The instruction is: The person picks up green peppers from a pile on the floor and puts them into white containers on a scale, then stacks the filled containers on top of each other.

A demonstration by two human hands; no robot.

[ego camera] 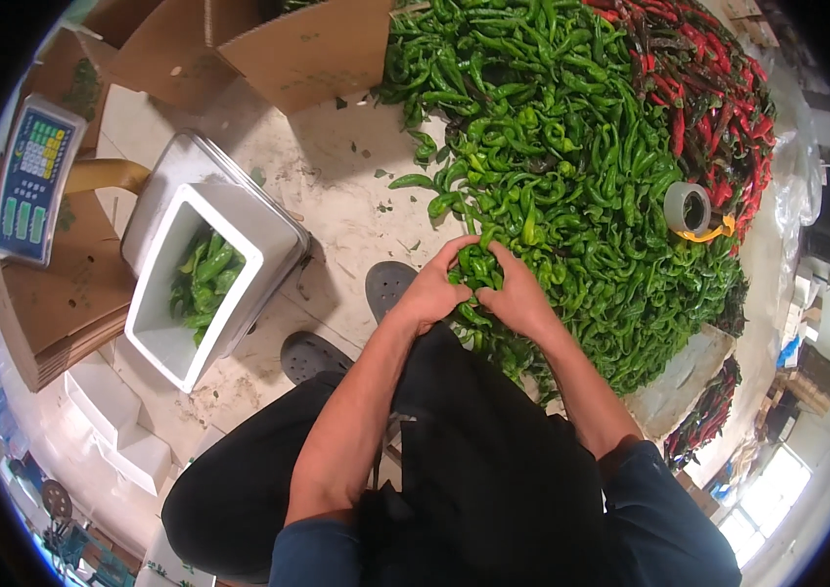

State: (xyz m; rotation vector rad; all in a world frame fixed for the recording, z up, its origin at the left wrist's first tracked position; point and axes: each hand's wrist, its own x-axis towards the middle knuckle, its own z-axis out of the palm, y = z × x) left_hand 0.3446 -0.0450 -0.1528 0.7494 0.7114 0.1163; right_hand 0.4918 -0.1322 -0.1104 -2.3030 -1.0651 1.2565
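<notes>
A bunch of green chili peppers (478,268) is gathered between my two hands at the near edge of a broad heap of green peppers (569,183). My left hand (438,287) curls around the bunch from the left, and my right hand (516,292) cups it from the right. Their thumbs come close together below the bunch. To the left, a white plastic tub (231,209) stands on the metal platform of a scale (202,150). Some green peppers (211,275) lie in the bottom of the tub.
Open cardboard boxes (312,55) stand at upper left beside the scale's display panel (37,183). Red peppers (708,88) are heaped at upper right. A tape roll in a dispenser (688,208) rests on the green heap. White foam boxes (117,418) are at lower left.
</notes>
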